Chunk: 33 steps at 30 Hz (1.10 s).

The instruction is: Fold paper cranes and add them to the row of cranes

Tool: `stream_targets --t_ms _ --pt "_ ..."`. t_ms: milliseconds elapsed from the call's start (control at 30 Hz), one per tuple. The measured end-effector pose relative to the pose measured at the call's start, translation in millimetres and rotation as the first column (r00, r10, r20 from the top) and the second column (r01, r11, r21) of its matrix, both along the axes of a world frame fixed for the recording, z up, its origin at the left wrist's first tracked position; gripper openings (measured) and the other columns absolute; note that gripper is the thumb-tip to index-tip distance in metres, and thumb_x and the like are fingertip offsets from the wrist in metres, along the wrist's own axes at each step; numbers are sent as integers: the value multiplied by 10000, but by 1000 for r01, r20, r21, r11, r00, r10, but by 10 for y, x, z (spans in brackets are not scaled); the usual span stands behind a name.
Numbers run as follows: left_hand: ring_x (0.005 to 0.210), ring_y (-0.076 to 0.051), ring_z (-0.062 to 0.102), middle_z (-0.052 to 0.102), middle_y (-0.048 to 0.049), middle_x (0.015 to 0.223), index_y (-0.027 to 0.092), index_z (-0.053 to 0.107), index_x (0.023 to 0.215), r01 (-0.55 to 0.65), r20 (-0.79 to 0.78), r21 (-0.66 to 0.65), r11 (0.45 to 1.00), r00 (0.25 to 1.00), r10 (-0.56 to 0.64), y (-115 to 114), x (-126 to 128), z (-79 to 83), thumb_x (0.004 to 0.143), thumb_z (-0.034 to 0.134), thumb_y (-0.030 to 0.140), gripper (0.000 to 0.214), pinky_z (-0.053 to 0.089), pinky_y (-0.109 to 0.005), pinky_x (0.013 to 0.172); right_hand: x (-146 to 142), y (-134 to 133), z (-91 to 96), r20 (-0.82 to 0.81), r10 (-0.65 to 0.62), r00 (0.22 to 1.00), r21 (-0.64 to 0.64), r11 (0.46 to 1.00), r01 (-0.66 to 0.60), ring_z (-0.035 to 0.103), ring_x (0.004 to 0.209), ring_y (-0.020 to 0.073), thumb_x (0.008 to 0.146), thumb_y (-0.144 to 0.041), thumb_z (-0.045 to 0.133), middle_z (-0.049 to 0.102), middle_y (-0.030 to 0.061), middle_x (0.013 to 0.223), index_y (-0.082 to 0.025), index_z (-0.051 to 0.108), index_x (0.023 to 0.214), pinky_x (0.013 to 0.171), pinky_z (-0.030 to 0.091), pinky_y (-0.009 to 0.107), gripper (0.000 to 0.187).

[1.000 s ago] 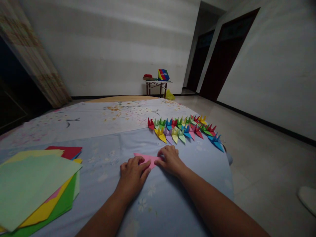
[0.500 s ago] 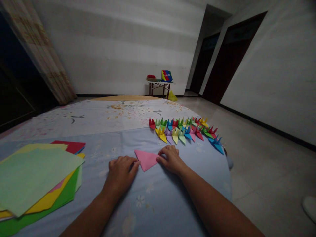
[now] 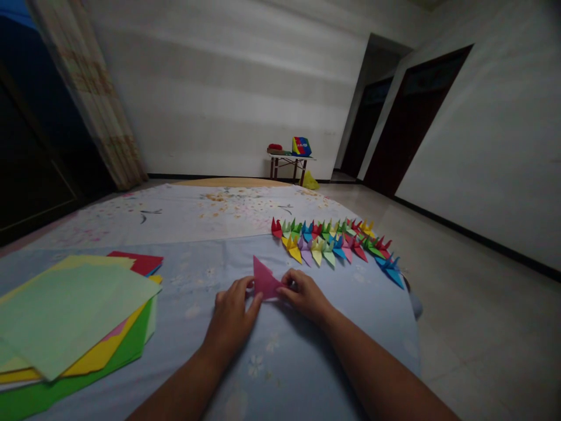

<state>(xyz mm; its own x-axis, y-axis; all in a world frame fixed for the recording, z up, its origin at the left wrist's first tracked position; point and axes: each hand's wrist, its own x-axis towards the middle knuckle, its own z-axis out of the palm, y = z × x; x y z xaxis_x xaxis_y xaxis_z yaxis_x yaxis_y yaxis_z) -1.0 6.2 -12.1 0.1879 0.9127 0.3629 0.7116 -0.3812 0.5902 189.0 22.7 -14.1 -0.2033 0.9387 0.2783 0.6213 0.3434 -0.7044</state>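
A folded piece of pink paper (image 3: 265,282) is tilted up off the cloth between my two hands, one corner pointing upward. My left hand (image 3: 236,307) grips its left edge, thumb in front and fingers behind. At its right corner, my right hand (image 3: 304,292) pinches the paper between thumb and fingers. Beyond my hands to the right stand rows of folded paper cranes (image 3: 318,248) in many colours. To the left lies a loose stack of coloured paper sheets (image 3: 83,310), pale green on top.
A light blue flowered cloth (image 3: 193,345) covers the near part of the table, with a white flowered cloth (image 3: 184,216) beyond it. The table's rounded edge runs along the right. Far back stands a small table (image 3: 291,156) with a colourful box (image 3: 301,146).
The pink paper, lying flat before, is now raised and tilted with a corner up. My left hand has moved right and closed on it. The view has shifted slightly.
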Motion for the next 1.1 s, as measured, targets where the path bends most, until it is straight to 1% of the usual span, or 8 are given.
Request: stream_targets --t_ms 100,200,367,500,600,800,1000,1100 --pt "887 -218 597 531 -103 1124 183 439 1117 -51 281 -105 993 956 79 7 52 -25 790 512 397 398 447 -414 812 -35 -7 29 -65 12 998 197 980 1 499 746 148 759 -217 602 559 17 754 -181 556 743 688 380 276 62" --pt "903 -218 611 486 -114 1186 194 381 1156 21 516 -243 970 849 111 -2 115 -38 745 577 426 511 481 -397 798 -96 -23 47 -20 53 998 349 936 -43 501 782 171 760 -223 607 578 23 745 -193 560 756 727 377 308 56" --pt "938 -224 619 453 -130 1258 203 359 1187 169 696 -328 929 709 117 9 157 -30 717 626 412 579 495 -366 800 -147 -46 56 35 111 993 379 918 -116 502 774 178 763 -225 609 600 30 743 -193 566 770 720 368 320 54" --pt "912 -215 628 455 -124 1263 202 387 1167 217 749 -296 930 657 85 46 149 -45 709 637 399 558 512 -357 778 -139 -67 71 19 168 986 340 926 -165 519 806 176 735 -291 656 617 33 789 -188 582 803 750 366 322 144" --pt "880 -215 640 497 -109 1229 204 409 1148 247 762 -299 922 643 75 67 142 -38 691 649 398 552 527 -352 745 -132 -86 107 -53 211 976 266 945 -190 535 825 168 710 -336 681 623 28 813 -189 597 817 779 373 313 200" --pt "928 -222 629 521 -121 1209 172 418 1153 274 723 -350 896 687 72 81 123 38 708 625 423 551 499 -362 819 -95 -79 146 -220 137 966 12 990 -138 553 791 149 726 -383 652 617 20 802 -187 635 787 723 403 267 206" --pt "918 -226 632 525 -135 1220 165 422 1159 290 737 -358 888 671 78 66 130 75 686 651 400 576 491 -379 827 -69 -44 104 -308 100 946 -139 979 -148 526 696 124 684 -423 676 604 9 776 -185 654 799 640 401 241 265" --pt "906 -228 637 534 -132 1212 170 424 1159 301 747 -365 881 660 84 58 135 90 681 660 383 574 492 -386 821 -74 -38 104 -389 79 918 -215 961 -173 490 577 92 674 -444 678 588 -5 712 -167 640 796 558 385 220 306"
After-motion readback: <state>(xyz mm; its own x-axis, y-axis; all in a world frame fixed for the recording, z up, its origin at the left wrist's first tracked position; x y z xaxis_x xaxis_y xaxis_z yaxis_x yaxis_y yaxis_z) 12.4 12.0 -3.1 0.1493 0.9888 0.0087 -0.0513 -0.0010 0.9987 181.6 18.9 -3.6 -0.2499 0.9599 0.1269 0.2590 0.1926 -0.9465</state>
